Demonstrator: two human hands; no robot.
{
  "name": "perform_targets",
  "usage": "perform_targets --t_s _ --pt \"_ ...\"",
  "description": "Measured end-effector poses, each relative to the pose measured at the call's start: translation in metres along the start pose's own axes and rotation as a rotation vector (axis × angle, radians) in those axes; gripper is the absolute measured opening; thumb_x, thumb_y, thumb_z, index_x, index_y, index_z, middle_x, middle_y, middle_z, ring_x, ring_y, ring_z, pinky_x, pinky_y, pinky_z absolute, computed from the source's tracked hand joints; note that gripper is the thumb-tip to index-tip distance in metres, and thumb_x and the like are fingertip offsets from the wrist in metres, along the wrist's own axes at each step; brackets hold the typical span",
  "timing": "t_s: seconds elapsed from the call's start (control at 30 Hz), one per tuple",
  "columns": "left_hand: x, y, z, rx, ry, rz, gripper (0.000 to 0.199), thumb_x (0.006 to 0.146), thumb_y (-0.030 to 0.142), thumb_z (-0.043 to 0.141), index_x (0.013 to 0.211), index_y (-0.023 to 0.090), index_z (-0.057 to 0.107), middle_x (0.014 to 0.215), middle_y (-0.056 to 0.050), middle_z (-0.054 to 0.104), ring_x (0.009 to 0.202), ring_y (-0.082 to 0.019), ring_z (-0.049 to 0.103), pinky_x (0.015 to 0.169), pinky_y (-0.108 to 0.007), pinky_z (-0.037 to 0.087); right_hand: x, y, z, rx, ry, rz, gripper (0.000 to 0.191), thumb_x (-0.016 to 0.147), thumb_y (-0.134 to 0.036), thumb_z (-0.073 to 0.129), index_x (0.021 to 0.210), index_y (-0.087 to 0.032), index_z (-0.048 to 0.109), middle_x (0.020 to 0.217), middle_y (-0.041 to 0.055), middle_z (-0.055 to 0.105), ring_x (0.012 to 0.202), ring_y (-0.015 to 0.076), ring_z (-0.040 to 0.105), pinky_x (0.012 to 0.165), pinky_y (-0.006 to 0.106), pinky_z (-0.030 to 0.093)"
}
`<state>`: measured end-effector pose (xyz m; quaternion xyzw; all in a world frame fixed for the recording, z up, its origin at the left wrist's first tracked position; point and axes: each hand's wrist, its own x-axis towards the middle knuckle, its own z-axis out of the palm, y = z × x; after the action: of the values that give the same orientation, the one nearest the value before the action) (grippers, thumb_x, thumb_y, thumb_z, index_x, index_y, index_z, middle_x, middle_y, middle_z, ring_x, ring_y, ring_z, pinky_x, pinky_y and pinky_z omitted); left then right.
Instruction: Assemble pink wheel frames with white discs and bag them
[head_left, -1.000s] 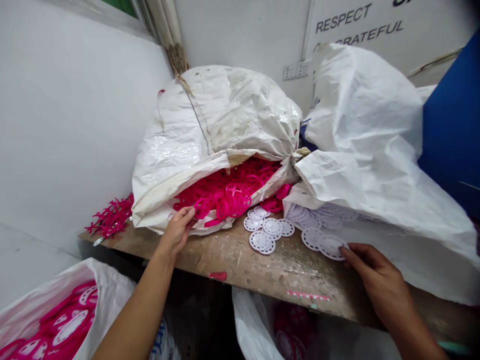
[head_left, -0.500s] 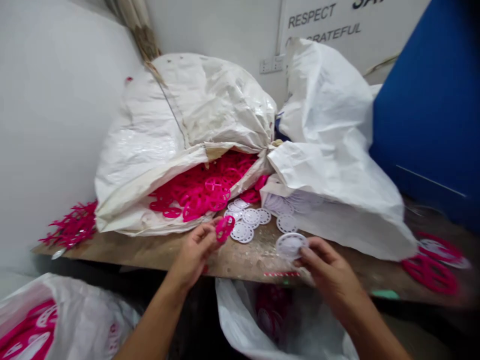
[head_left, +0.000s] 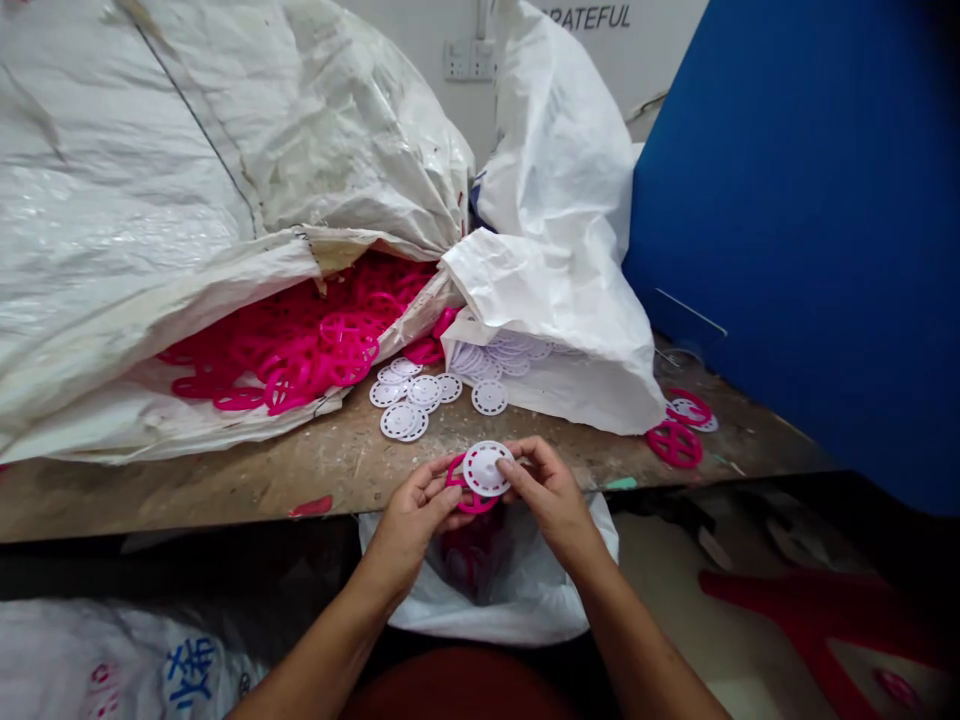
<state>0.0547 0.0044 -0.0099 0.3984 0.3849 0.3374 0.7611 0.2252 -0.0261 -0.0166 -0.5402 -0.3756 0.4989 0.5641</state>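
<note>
My left hand (head_left: 409,525) pinches a magenta plastic spoked ring (head_left: 459,490) at the table's front edge. My right hand (head_left: 551,495) holds a white perforated plastic disc (head_left: 484,468) against the ring's face, hiding part of it. Several loose white discs (head_left: 405,400) lie just beyond my hands on the wooden table (head_left: 225,490). A heap of magenta rings (head_left: 292,350) spills from the mouth of a white woven sack (head_left: 225,150). More white discs (head_left: 487,355) show under a second white sack (head_left: 559,190).
A white plastic bag (head_left: 487,600) with magenta pieces inside stands below my hands. Two magenta-and-white pieces (head_left: 679,435) lie at the table's right end, beside a tall blue board (head_left: 787,230). A red plastic object (head_left: 810,620) sits on the floor at lower right.
My view has swung right and down. My hands have come together, bringing the magenta ring and white disc face to face. The ring was taken from the sack's heap.
</note>
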Motion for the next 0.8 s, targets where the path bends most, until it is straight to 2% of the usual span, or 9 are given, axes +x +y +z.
perform_targets --t_s 0.1,0.2,0.27,0.37,0.47,0.53,0.67,0.73,0.8 --pt "0.0034 -0.0039 0.0039 -0.012 0.038 0.017 0.046 0.077 0.033 0.069 0.118 0.017 0.054 0.112 -0.012 0.066 0.092 -0.021 0.066 0.075 -0.028 0.055 -0.0025 0.0050 0.0018 -0.242 0.090 -0.211 0.019 0.083 -0.037 0.060 0.093 -0.021 0.057 0.082 0.0013 0.061 0.070 0.0148 0.057 0.062 0.026 0.047" --pt "0.0039 -0.0059 0.0066 0.031 0.080 0.039 0.046 0.077 0.036 0.068 0.116 0.016 0.055 0.109 -0.011 0.067 0.092 -0.021 0.065 0.073 -0.027 0.055 -0.0067 0.0100 0.0043 -0.490 0.115 -0.430 0.016 0.085 -0.029 0.057 0.099 -0.023 0.064 0.093 0.0052 0.061 0.085 0.0185 0.058 0.074 0.030 0.047" --pt "0.0032 -0.0060 0.0064 0.103 0.101 0.062 0.045 0.078 0.038 0.065 0.116 0.015 0.056 0.106 -0.010 0.068 0.091 -0.022 0.066 0.072 -0.028 0.055 -0.0078 0.0110 0.0047 -0.542 0.115 -0.498 0.015 0.086 -0.026 0.056 0.096 -0.024 0.067 0.097 0.0066 0.061 0.091 0.0200 0.057 0.079 0.032 0.046" --pt "0.0010 -0.0049 0.0034 0.291 0.093 0.179 0.037 0.083 0.037 0.058 0.113 0.015 0.059 0.111 -0.009 0.067 0.100 -0.023 0.063 0.082 -0.031 0.052 -0.0055 0.0086 0.0021 -0.501 0.031 -0.412 0.014 0.087 -0.027 0.055 0.092 -0.022 0.067 0.091 0.0054 0.062 0.085 0.0186 0.059 0.074 0.030 0.046" --pt "-0.0011 -0.0033 0.0003 0.532 0.072 0.335 0.030 0.086 0.031 0.053 0.110 0.017 0.064 0.114 -0.008 0.066 0.109 -0.023 0.058 0.094 -0.032 0.045 -0.0033 0.0057 -0.0009 -0.426 -0.138 -0.250 0.016 0.086 -0.032 0.056 0.093 -0.021 0.065 0.082 0.0024 0.062 0.066 0.0140 0.057 0.063 0.026 0.045" --pt "-0.0017 -0.0028 -0.0003 0.625 0.050 0.373 0.029 0.088 0.030 0.049 0.110 0.018 0.065 0.114 -0.007 0.066 0.110 -0.022 0.058 0.097 -0.033 0.043 -0.0039 0.0053 -0.0012 -0.372 -0.215 -0.171 0.018 0.086 -0.035 0.056 0.093 -0.020 0.064 0.075 0.0003 0.060 0.058 0.0119 0.054 0.057 0.024 0.043" --pt "-0.0023 -0.0049 0.0010 0.521 0.028 0.328 0.034 0.088 0.031 0.051 0.119 0.019 0.058 0.124 -0.007 0.061 0.117 -0.021 0.053 0.100 -0.032 0.040 -0.0068 0.0051 0.0012 -0.218 -0.141 -0.075 0.022 0.086 -0.039 0.054 0.093 -0.019 0.060 0.067 -0.0019 0.056 0.052 0.0102 0.050 0.052 0.023 0.040" --pt "-0.0035 -0.0070 0.0013 0.376 -0.004 0.247 0.043 0.086 0.032 0.056 0.126 0.019 0.049 0.124 -0.008 0.060 0.113 -0.022 0.056 0.094 -0.031 0.046 -0.0076 0.0039 0.0023 -0.108 -0.116 -0.023 0.023 0.086 -0.040 0.053 0.092 -0.018 0.058 0.065 -0.0029 0.056 0.050 0.0093 0.049 0.051 0.022 0.039" --pt "-0.0052 -0.0089 0.0013 0.277 -0.029 0.152 0.046 0.083 0.032 0.059 0.125 0.017 0.046 0.115 -0.010 0.064 0.100 -0.021 0.063 0.080 -0.029 0.053 -0.0085 0.0035 0.0032 -0.047 -0.154 0.016 0.022 0.084 -0.039 0.057 0.093 -0.018 0.056 0.069 -0.0027 0.058 0.053 0.0094 0.052 0.054 0.022 0.041"
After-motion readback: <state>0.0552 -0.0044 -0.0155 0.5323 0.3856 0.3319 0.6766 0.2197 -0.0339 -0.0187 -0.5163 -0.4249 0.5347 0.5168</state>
